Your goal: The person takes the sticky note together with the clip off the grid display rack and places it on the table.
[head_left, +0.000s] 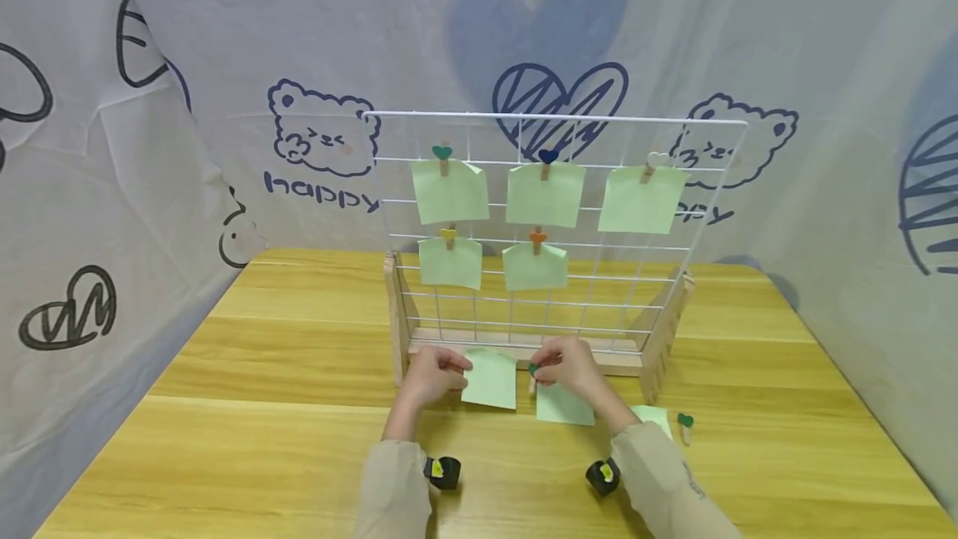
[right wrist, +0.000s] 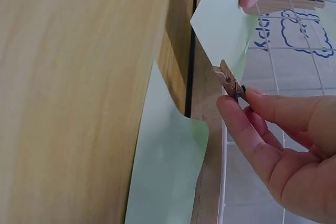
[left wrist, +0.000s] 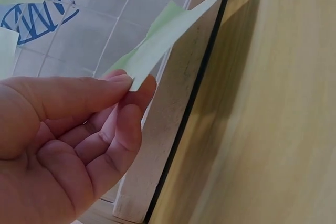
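A: What does the left hand (head_left: pixel 430 375) hold at the foot of the wire grid rack (head_left: pixel 674 215)?

B: A pale green sticky note (head_left: pixel 490 378), its left edge pinched between thumb and fingers. The left wrist view shows that grip closed on the paper's corner, the sheet running away from the hand towards the rack's wooden base (head_left: pixel 524 348).

A: And the right hand (head_left: pixel 572 366)?

B: It pinches a small wooden clothespin (right wrist: pixel 231 81) between thumb and forefinger. The peg's tip sits against the right edge of the held note; whether its jaws bite the paper, I cannot tell.

A: Where is all this on the wooden worktop (head_left: pixel 262 406)?

B: Both hands meet just in front of the rack's base, near the middle. A second green note (head_left: pixel 565 406) lies flat on the worktop under the right hand. A third note (head_left: pixel 654 417) rests further right, just beside a loose peg with a green heart (head_left: pixel 684 423).

A: What hangs on the grid?

B: Five green notes, each under a heart-topped peg: three in the upper row (head_left: pixel 545 194), two in the lower row (head_left: pixel 451 261). A printed cloth backdrop (head_left: pixel 322 140) with bears and hearts stands behind.
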Tool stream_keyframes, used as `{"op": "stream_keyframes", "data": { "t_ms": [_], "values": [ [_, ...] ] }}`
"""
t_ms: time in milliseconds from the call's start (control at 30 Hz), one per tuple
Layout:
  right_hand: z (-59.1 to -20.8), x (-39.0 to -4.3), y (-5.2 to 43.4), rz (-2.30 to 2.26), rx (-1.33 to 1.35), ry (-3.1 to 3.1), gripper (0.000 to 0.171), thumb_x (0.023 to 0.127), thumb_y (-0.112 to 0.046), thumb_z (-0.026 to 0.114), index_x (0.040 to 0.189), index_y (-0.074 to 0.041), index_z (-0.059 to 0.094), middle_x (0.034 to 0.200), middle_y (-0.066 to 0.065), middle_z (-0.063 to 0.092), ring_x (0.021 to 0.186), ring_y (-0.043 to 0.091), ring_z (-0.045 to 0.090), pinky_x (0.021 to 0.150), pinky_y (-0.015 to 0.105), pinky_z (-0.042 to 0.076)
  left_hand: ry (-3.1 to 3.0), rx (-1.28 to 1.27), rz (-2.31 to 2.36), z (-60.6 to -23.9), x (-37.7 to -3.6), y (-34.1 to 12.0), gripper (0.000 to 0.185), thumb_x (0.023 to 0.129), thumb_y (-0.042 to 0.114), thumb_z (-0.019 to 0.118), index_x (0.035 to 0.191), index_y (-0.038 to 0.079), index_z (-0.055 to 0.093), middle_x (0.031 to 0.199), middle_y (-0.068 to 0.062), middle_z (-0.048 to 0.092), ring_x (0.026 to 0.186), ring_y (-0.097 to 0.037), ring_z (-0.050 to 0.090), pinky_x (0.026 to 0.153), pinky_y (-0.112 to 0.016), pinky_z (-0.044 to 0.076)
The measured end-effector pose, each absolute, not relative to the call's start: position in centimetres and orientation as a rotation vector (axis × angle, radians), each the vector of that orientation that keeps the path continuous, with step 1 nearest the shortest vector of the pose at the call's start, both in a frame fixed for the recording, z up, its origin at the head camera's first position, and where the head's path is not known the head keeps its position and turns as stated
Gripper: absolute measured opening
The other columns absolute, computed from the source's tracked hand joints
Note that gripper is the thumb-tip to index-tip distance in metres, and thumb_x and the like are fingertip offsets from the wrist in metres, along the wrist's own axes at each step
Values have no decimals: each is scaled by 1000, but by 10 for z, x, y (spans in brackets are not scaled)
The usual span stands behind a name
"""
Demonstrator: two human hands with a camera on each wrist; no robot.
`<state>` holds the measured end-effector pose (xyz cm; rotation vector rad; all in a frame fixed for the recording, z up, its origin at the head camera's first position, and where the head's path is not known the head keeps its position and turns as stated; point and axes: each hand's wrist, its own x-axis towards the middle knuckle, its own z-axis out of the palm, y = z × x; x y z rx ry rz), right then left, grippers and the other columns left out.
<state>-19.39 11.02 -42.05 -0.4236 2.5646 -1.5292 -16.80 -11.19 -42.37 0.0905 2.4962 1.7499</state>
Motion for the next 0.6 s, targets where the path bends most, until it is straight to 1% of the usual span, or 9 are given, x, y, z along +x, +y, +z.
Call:
{"op": "stream_keyframes", "data": {
  "t_ms": [133,333,467,600],
  "values": [
    [-422,-194,107,-1461,-427,2595,10,71,14,64,79,9,64,68,11,61,57,20,60,54,29,52,2469,100,1745,-426,-169,-110,15,72,-14,60,86,-12,63,79,-14,61,62,-13,55,61,-33,52],
    [-426,-194,100,-1359,-370,2645,13,66,16,67,74,7,64,64,7,57,54,16,56,51,25,51,2464,109,1700,-430,-169,-108,13,72,-12,62,85,-11,63,74,-15,59,59,-13,55,58,-30,52],
    [-428,-193,96,-1332,-316,2643,14,64,18,67,71,6,63,62,6,55,52,14,55,50,25,51,2454,97,1677,-433,-171,-106,13,72,-12,63,85,-11,62,73,-11,59,59,-14,56,57,-29,51],
    [-429,-192,94,-1291,-312,2653,14,64,17,68,70,6,63,60,6,55,49,15,55,48,25,50,2432,91,1659,-436,-172,-105,14,72,-12,63,86,-11,62,73,-10,60,58,-14,57,57,-29,52]
  ]
}}
